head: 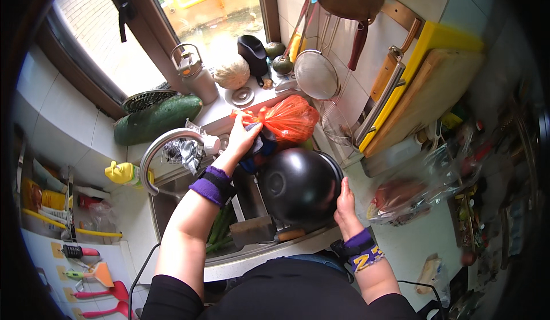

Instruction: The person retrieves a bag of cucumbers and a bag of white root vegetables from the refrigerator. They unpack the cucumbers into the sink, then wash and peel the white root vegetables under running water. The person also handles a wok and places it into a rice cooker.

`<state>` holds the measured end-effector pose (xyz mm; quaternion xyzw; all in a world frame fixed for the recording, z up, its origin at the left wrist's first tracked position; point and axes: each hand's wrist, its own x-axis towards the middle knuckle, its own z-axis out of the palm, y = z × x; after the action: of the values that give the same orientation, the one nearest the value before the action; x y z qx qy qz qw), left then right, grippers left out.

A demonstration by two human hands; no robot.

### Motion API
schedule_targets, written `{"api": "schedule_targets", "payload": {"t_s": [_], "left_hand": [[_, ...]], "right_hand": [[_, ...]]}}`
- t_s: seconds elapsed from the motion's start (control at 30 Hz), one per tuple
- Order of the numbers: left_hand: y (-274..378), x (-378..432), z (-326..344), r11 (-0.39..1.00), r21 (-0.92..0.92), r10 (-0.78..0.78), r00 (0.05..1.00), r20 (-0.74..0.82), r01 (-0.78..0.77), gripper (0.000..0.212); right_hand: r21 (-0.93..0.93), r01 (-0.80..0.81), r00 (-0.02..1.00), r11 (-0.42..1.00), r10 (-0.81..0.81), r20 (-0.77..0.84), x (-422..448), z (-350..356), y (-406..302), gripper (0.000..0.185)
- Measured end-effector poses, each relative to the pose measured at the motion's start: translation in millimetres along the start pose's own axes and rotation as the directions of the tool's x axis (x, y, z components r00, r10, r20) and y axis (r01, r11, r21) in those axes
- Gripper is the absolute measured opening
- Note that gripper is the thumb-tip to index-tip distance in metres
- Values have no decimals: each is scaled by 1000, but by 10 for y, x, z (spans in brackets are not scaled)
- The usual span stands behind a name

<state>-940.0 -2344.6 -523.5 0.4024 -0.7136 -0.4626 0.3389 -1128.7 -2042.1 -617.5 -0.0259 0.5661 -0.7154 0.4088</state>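
My left hand (244,136) is closed on the knotted top of a red plastic bag (290,117) and on some dark cloth (264,141) beside it, above the back of the sink. My right hand (345,202) holds the right rim of a black bowl (296,187), which is bottom up over the right side of the sink; its fingers are partly hidden behind the rim. Below the bowl, a cleaver (253,230) with a wooden handle lies across the sink near the front edge. Long green vegetables (221,225) lie in the basin at its left.
A curved faucet (165,137) rises at the left of the sink. A winter melon (159,120), a metal flask (197,77) and a pale squash (232,71) stand along the windowsill. Strainers (317,75) and cutting boards (423,101) are at the right wall. A clear plastic bag (399,197) lies on the right counter.
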Motion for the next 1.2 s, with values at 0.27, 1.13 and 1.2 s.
{"api": "schedule_targets", "payload": {"t_s": [0.27, 1.13, 1.2], "left_hand": [[932, -1375, -77, 909, -138, 376, 917, -134, -393, 44], [1127, -2563, 49, 707, 424, 560, 814, 154, -566, 32], [1163, -2697, 103, 694, 419, 581, 799, 157, -586, 35]], "right_hand": [[269, -174, 974, 947, 125, 191, -548, -104, -479, 59], [259, -146, 962, 955, 76, 264, -1112, -202, -614, 57], [257, -172, 955, 951, 96, 282, -1156, -196, -662, 56]]}}
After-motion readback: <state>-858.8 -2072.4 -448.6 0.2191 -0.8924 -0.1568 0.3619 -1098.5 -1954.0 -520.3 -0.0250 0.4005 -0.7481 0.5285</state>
